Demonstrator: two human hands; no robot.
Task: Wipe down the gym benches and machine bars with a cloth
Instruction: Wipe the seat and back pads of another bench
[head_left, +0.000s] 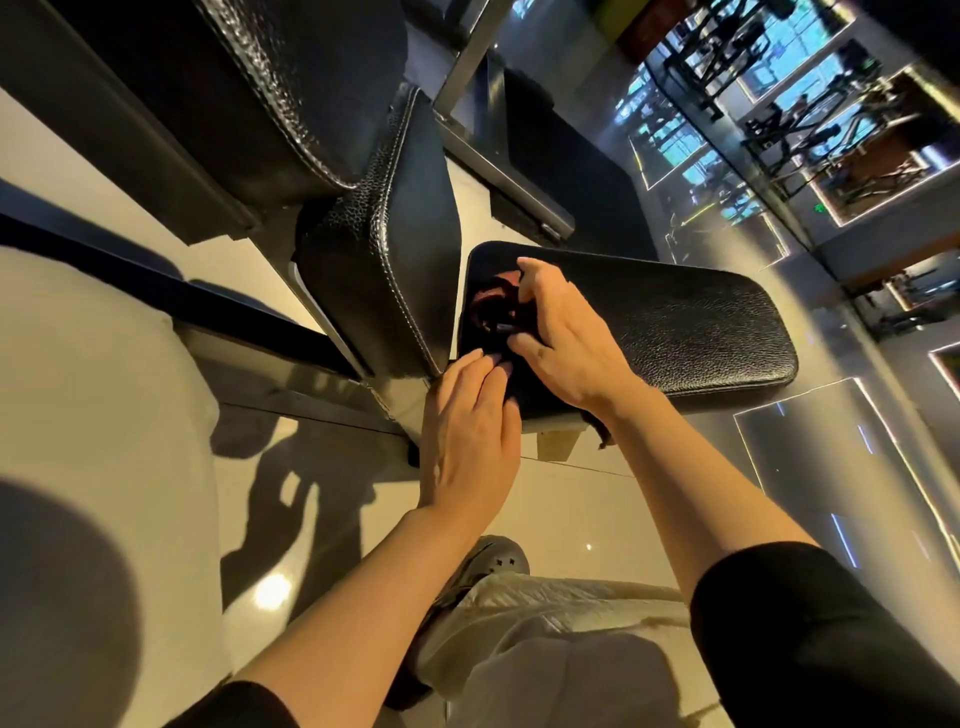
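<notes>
A dark cloth with a reddish patch (491, 306) lies bunched on the near-left end of a black padded bench seat (675, 322). My right hand (566, 338) lies on top of the cloth, its fingers curled round it. Beside it, my left hand (467, 441) reaches the cloth's lower edge with its fingertips, the fingers fairly straight. A second black pad (384, 249), tilted upright, stands just left of the cloth. A larger black back pad (291, 78) rises behind it.
Grey metal frame bars (498, 156) run behind the pads. Glossy pale floor tiles (571, 499) lie below, with my shoe (488, 564) and light trousers near the bottom. Mirrors or windows showing other machines (779, 104) fill the upper right.
</notes>
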